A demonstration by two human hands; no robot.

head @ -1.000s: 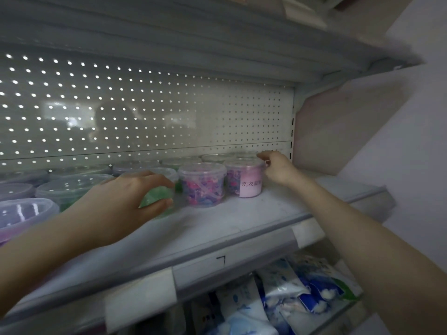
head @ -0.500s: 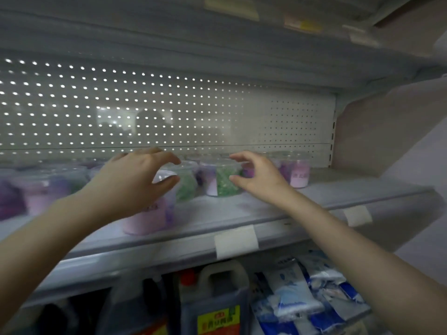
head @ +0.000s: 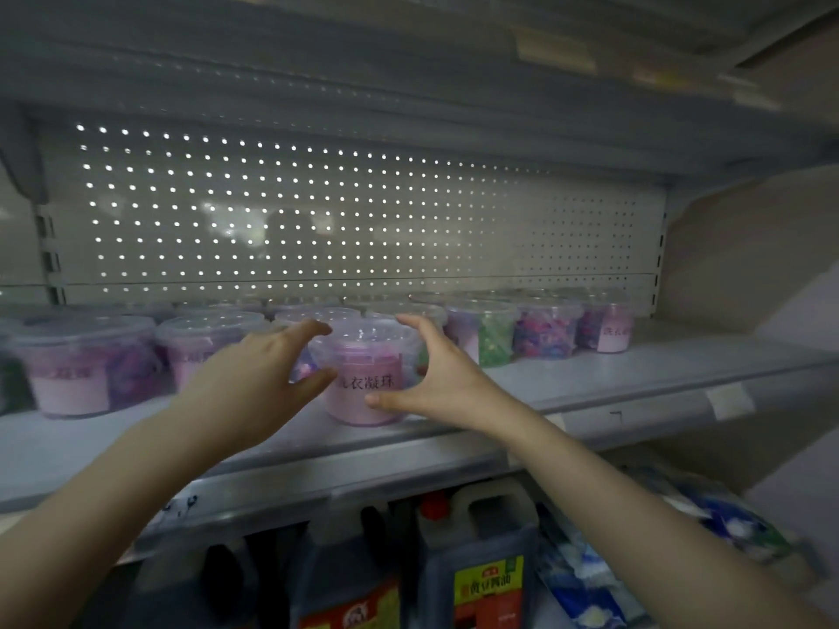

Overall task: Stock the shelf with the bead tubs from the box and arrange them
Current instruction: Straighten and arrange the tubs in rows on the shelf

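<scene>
One bead tub point(head: 368, 356) gripped, left hand point(head: 259, 379), right hand point(head: 440, 379)

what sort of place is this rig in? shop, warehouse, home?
Most likely a shop aisle: a metal shelf with a perforated back panel, a price-tag strip on its front edge, rows of near-identical bead tubs, and labelled jugs on the level below.

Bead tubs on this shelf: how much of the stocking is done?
Mostly done, it seems: rows of lidded tubs already line the back of the shelf. In hand: the left hand and right hand cup a pink-labelled tub standing out front. Left: fitting it into line. The box is out of view, so remaining stock is unknown.
</scene>
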